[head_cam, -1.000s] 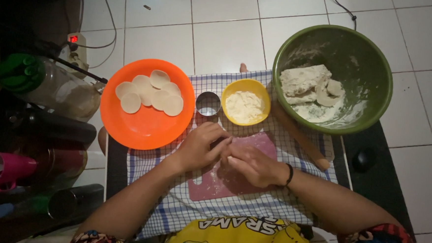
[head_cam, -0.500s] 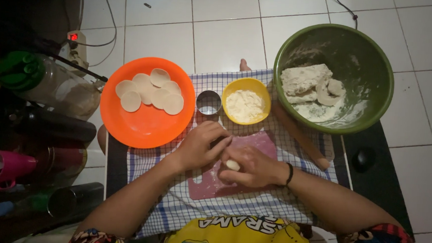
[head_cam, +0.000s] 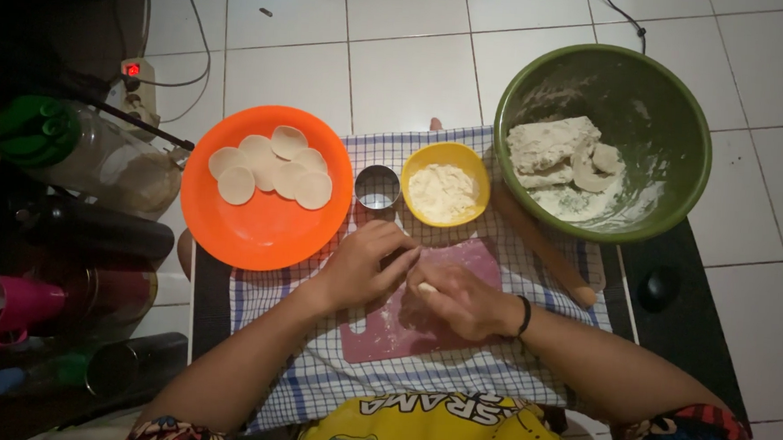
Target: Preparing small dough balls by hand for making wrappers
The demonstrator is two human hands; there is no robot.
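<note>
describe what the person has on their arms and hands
Both hands are bare, no gloves. The right hand has a thin black band around its wrist; the left hand wears nothing visible. Both forearms are uncovered, with short multicoloured patterned sleeves only at the upper arms, over a yellow front.

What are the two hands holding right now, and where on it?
A small pale piece of dough, pinched between the fingertips of the left hand and the right hand over the pink cutting board; most of it is hidden.
</note>
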